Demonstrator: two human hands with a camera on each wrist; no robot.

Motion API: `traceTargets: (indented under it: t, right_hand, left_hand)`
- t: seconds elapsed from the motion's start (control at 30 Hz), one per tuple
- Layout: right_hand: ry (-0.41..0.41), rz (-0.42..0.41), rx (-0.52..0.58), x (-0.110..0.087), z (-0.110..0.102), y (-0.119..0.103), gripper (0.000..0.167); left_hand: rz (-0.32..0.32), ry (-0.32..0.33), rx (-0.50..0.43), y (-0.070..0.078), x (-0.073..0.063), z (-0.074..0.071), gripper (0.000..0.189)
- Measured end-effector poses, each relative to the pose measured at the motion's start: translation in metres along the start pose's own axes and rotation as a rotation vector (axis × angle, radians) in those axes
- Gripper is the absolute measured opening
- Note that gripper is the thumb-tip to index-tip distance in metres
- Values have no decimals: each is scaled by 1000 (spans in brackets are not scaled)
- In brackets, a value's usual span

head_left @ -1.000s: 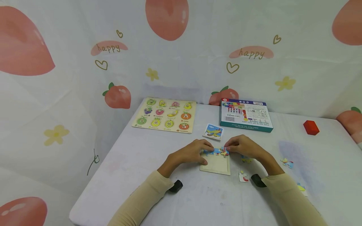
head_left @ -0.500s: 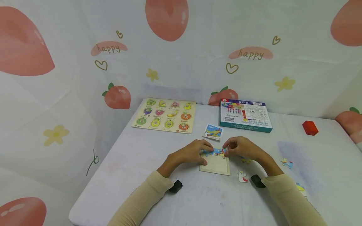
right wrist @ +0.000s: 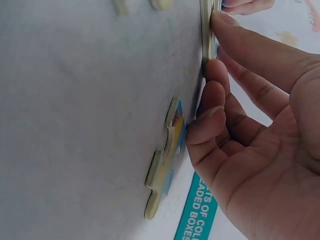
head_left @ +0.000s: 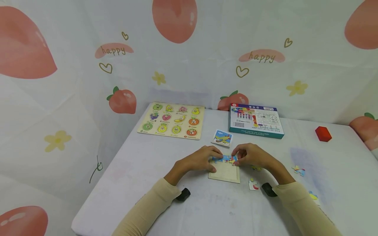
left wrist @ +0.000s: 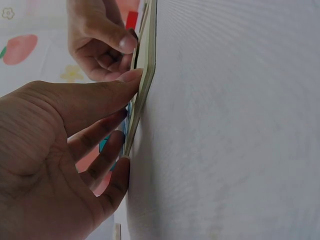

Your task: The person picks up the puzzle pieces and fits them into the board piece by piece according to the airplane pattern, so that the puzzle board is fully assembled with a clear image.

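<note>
A shallow wooden puzzle tray [head_left: 224, 173] lies on the table, with a row of joined jigsaw pieces [head_left: 225, 158] along its far side. My left hand [head_left: 200, 159] holds the tray at its left side, thumb on the rim and fingertips over the far left corner. At the far right corner, my right hand [head_left: 251, 154] pinches a jigsaw piece [head_left: 234, 159] with thumb and index finger; its other fingers are curled. The fingers partly cover this piece. Beside the right hand, a loose jigsaw piece [right wrist: 167, 155] lies flat in the right wrist view.
A picture card of an airplane [head_left: 222, 137] lies beyond the tray. Farther back are a fruit board [head_left: 172, 121] and a flat box [head_left: 256, 121]. More loose pieces [head_left: 253, 184] lie to the right, along with a red block [head_left: 323, 134].
My right fingers have shifted slightly left and down, and the corner piece now sits more in line with the row. The left hand has stayed in place.
</note>
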State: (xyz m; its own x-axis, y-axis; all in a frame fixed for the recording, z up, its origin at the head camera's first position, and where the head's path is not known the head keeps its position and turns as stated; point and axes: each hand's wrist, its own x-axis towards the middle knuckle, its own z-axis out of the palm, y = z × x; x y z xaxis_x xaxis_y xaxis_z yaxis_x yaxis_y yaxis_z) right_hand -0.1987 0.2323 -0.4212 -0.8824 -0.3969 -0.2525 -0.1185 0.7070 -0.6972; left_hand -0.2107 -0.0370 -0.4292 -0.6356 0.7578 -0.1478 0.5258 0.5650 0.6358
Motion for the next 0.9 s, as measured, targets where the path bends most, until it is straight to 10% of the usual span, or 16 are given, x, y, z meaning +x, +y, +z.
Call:
traceTargets:
  t: [0.9]
  right_hand:
    - [18,-33,-17,4,6,-7,18]
  left_hand:
    - [-7,2,-2,-2,1,1,56]
